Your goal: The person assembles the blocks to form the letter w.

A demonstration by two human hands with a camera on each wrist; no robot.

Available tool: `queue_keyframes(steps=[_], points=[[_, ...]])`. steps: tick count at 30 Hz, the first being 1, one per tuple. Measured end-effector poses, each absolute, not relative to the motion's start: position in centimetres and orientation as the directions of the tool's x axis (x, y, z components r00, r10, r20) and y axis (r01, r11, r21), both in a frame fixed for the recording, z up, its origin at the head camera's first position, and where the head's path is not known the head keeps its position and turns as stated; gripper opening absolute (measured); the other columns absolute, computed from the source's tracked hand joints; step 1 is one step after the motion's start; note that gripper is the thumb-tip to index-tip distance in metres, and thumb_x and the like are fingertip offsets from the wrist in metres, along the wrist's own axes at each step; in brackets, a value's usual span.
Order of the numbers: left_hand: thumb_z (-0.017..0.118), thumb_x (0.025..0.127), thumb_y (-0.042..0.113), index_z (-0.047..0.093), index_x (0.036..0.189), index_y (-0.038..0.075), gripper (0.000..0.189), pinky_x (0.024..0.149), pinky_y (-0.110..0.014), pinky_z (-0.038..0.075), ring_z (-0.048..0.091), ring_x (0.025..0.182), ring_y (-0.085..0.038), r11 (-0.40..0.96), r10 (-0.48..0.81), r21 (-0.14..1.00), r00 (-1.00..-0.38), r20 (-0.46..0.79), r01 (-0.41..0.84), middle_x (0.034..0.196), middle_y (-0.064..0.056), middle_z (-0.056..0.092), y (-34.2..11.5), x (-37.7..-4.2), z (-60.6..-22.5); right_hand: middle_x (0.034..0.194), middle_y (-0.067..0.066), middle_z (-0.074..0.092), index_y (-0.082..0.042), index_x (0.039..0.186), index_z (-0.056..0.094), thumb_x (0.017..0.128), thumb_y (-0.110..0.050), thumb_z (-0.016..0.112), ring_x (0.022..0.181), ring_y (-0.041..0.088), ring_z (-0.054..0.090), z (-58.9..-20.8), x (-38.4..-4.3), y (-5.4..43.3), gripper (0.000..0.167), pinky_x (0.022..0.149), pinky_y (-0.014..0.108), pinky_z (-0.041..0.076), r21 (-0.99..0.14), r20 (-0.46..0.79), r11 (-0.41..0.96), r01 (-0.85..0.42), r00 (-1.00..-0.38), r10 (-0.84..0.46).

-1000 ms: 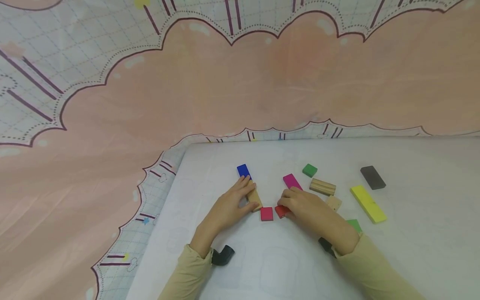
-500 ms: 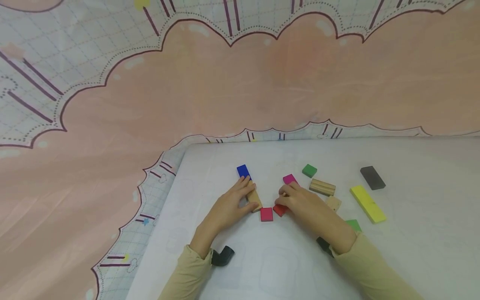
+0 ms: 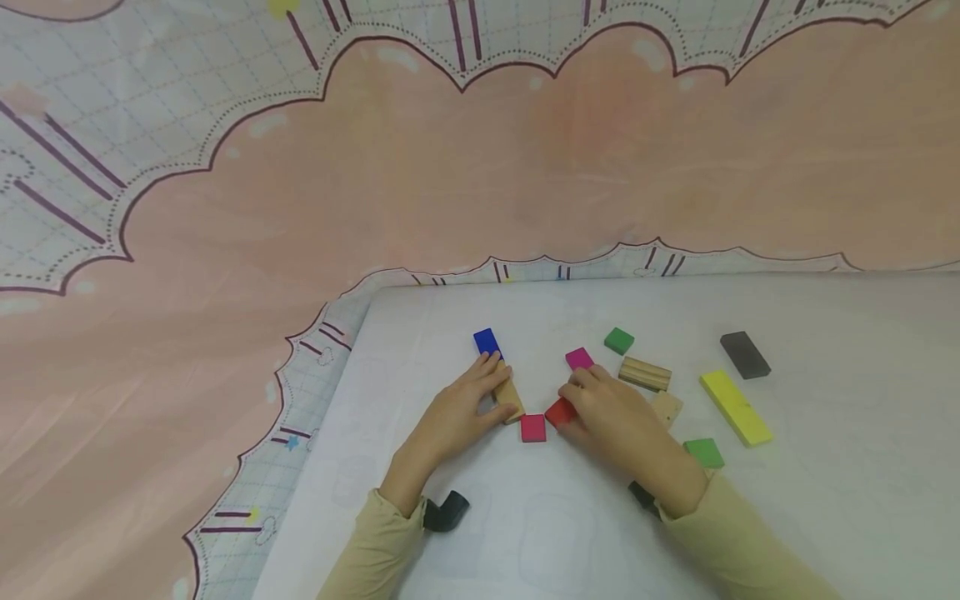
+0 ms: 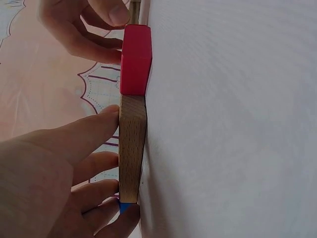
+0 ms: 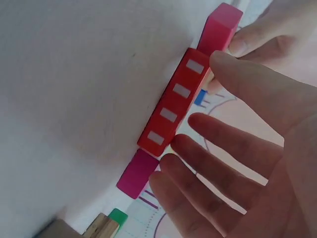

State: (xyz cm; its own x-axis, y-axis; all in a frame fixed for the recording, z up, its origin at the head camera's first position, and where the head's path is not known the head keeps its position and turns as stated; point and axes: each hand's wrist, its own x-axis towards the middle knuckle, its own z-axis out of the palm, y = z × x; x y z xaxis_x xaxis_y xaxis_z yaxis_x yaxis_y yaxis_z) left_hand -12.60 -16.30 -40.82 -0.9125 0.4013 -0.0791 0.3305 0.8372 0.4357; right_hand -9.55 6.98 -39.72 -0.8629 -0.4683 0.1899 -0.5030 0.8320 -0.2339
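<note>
In the head view my left hand (image 3: 461, 412) rests on a plain wooden block (image 3: 510, 400), its fingertips near a blue block (image 3: 487, 342). The left wrist view shows the thumb and fingers extended along that wooden block (image 4: 132, 153). A pinkish-red block (image 3: 533, 428) touches its near end. My right hand (image 3: 618, 425) holds a red block (image 3: 559, 412) between thumb and fingers. White rectangles mark the side of this red block (image 5: 173, 104) in the right wrist view. Its ends meet the pinkish-red block (image 5: 219, 29) and a magenta block (image 5: 138, 173).
Right of the hands lie a dark green block (image 3: 619, 341), a ridged wooden piece (image 3: 645, 374), a small wooden block (image 3: 666, 408), a light green block (image 3: 704, 452), a yellow block (image 3: 737, 408) and a dark grey block (image 3: 746, 355). A patterned cloth (image 3: 525, 167) hangs behind the white tabletop (image 3: 525, 533).
My right hand has shifted the red block slightly left and turned it, bringing it against the pinkish-red block. More of the light green block shows. The left hand stays in place.
</note>
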Motion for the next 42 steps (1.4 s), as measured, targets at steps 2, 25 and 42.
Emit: queue_keyframes(steps=[2,25,42], points=[[0.066,0.093,0.045,0.05,0.147,0.017,0.062,0.117,-0.048,0.033,0.021,0.151,-0.016,0.838,0.402,0.432,-0.913,-0.076,0.333,0.162,0.001,0.03,-16.3,-12.6,-40.8,0.098,0.007,0.065,-0.004,0.102,0.073,0.078,-0.026,0.086,0.091,0.02,0.057,-39.9,-9.5,6.9,0.035,0.074,0.03,0.057,-0.234,0.196,0.834,-0.5,-0.864,-0.463],[0.065,0.094,0.046,0.05,0.147,0.016,0.063,0.117,-0.046,0.034,0.021,0.151,-0.017,0.84,0.405,0.421,-0.912,-0.069,0.342,0.161,0.0,0.03,-16.2,-12.5,-40.8,0.113,0.013,0.068,0.0,0.112,0.072,0.079,-0.015,0.085,0.108,0.028,0.06,-39.4,-9.8,6.0,0.038,0.091,0.038,0.057,-0.327,0.108,0.826,-0.459,-0.887,-0.45],[0.063,0.095,0.047,0.048,0.148,0.017,0.063,0.116,-0.046,0.035,0.021,0.151,-0.017,0.849,0.405,0.402,-0.911,-0.077,0.343,0.162,0.0,0.029,-16.3,-12.6,-40.9,0.119,0.013,0.07,-0.003,0.112,0.074,0.078,-0.012,0.085,0.115,0.03,0.064,-39.7,-11.0,5.9,0.037,0.091,0.042,0.057,-0.323,0.107,0.792,-0.518,-0.851,-0.513]])
